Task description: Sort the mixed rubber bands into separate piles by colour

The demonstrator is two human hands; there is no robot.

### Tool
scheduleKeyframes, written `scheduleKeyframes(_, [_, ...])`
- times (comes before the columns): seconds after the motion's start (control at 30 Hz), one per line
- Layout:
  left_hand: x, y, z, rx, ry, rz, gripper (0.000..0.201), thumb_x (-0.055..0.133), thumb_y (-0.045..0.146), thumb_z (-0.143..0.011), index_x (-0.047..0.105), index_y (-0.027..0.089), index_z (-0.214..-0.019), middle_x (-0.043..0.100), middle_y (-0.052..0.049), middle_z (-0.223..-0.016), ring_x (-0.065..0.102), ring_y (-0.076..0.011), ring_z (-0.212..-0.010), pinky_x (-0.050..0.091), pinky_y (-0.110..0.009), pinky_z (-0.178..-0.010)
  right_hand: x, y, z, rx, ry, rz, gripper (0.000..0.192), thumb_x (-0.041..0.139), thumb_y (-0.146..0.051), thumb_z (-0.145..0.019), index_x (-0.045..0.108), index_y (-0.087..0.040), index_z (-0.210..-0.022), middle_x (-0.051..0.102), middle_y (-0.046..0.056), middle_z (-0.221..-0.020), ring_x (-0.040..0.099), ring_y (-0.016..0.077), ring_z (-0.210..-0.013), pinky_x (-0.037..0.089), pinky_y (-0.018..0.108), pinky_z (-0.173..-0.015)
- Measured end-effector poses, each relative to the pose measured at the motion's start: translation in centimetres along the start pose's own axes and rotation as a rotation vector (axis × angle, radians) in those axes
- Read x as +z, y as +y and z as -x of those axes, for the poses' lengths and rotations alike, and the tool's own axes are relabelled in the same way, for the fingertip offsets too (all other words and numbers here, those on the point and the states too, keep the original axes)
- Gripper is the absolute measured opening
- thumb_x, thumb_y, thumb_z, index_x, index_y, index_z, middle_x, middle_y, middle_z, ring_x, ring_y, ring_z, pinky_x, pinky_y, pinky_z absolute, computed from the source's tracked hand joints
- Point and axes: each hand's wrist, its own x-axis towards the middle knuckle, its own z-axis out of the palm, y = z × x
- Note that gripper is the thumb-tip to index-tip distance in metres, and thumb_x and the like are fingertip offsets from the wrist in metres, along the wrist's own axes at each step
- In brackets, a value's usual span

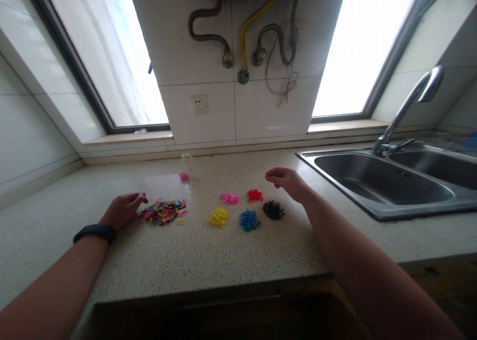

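My right hand (pixel 283 181) is raised over the counter, thumb and fingertips pinching a tiny yellow rubber band (pixel 263 177). Beneath and left of it lie small piles sorted by colour: red bands (pixel 255 195), pink bands (pixel 229 198), yellow bands (pixel 218 217), blue bands (pixel 249 220) and black bands (pixel 273 210). My left hand (pixel 124 210) rests at the left edge of a mixed-colour heap of rubber bands (pixel 162 212), its fingers curled together with nothing visible in them. A single yellow band (pixel 181 222) lies just in front of the heap.
Behind the heap is a clear plastic container (pixel 187 162) with something pink (pixel 184 176) at its near end. A steel sink (pixel 372 211) with a tap (pixel 406 106) is set into the speckled counter (pixel 208 260) at right. The tiled wall carries a socket (pixel 198 104) and hoses.
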Motion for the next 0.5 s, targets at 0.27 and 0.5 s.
scheduleKeyframes(0.27, [0.1,-0.6,-0.2,-0.003,-0.012,-0.005,0.051,0.045,0.061,-0.079,0.072,0.018,-0.084,0.072,-0.004,-0.079,0.061,-0.0187,-0.056,0.048,-0.027,-0.056,-0.1,1.0,-0.1,0.012,-0.001,-0.015,0.034,0.075,-0.041,-0.068,0.072,-0.015,-0.090,0.057,-0.003,-0.060,0.046,0.0090,-0.053,0.037,0.023,-0.050])
scheduleKeyframes(0.5, [0.1,-0.9,-0.4,0.016,-0.032,-0.021,0.053,0.044,0.061,-0.081,0.072,0.017,-0.086,0.071,-0.004,-0.080,0.061,-0.0181,-0.058,0.048,-0.027,-0.058,-0.2,1.7,-0.5,-0.007,0.010,-0.027,0.033,0.078,-0.043,-0.066,0.073,-0.018,-0.086,0.056,-0.003,-0.058,0.045,0.0098,-0.053,0.036,0.024,-0.049])
